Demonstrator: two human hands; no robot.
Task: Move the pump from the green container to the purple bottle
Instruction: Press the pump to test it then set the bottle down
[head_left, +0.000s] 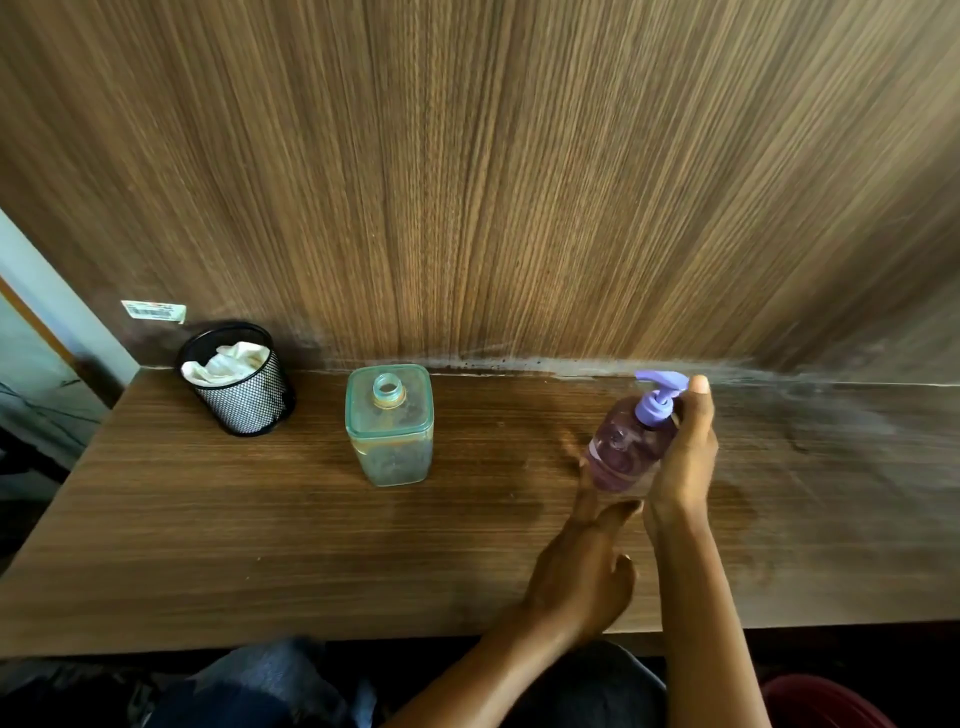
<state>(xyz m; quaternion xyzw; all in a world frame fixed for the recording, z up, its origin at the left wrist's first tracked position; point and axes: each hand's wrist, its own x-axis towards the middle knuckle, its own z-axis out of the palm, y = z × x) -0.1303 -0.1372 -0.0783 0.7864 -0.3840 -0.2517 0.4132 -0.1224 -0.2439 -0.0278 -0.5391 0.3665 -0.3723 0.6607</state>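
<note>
Right grip (680, 457) round purple bottle (626, 452) — pump (658, 397) atop.

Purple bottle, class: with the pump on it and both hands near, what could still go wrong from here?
1. The purple bottle looks tilted in the right hand; released like that, it may tip.
2. The pump may not be screwed fully home; the liquid inside could leak.
3. The green container stands open-necked, so a sweeping left hand could topple it.
</note>
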